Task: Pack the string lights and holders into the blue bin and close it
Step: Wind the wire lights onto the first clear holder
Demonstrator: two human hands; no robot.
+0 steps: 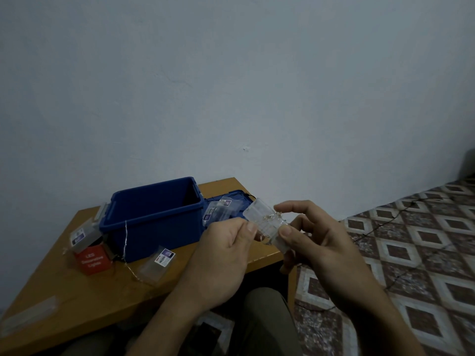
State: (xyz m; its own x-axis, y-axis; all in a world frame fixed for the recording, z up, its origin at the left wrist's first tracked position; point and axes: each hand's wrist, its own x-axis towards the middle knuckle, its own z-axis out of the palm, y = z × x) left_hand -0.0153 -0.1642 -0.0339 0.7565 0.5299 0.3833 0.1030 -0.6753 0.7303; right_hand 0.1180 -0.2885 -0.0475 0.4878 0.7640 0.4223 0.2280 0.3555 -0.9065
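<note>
A clear plastic holder (264, 222) with thin wire string light wound round it is held above the table's right edge. My right hand (318, 242) grips it between thumb and fingers. My left hand (226, 250) pinches the wire at the holder's left side. The blue bin (154, 217) stands open on the wooden table (77, 299), and its blue lid (241, 201) lies behind to the right with clear packets (218, 211) on it. A strand of wire (125, 240) hangs over the bin's front wall. Another clear holder (158, 263) lies in front of the bin.
A red box (93, 260) labelled LED lights sits left of the bin with a clear labelled holder (83, 236) on top. A flat clear piece (28, 314) lies at the table's near left. A dark wire (401, 268) trails across the patterned floor on the right.
</note>
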